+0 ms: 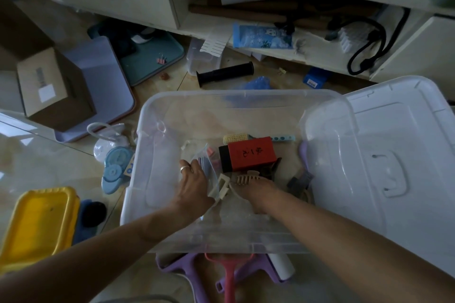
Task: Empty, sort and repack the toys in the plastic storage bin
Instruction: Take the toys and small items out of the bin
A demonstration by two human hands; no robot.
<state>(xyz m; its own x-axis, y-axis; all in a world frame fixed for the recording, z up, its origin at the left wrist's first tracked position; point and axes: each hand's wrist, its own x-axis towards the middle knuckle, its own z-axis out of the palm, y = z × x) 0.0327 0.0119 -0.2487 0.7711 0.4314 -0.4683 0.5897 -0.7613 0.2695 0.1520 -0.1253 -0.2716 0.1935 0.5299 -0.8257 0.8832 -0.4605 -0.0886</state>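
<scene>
A clear plastic storage bin (pixel 157 135) stands on the floor in front of me, and both my hands reach inside it. My left hand (pixel 193 181), with a ring on one finger, lies on a clear zip bag (pixel 205 155) holding small pink pieces. My right hand (pixel 258 190) is low in the bin beside a beige comb-like clip (pixel 246 177); its fingers are hidden. A red and black box (pixel 251 156) with handwriting sits in the middle. Behind it lie a cream brush (pixel 235 138) and a light blue strip (pixel 284 138).
The bin's lid (pixel 394 155) leans at the right. A yellow container (pixel 37 224) and a blue tape dispenser (pixel 115 167) lie to the left. A cardboard box (pixel 54 88), a black roller (pixel 225 73) and cluttered shelves are behind. Purple and pink handles (pixel 229 275) poke out under the bin.
</scene>
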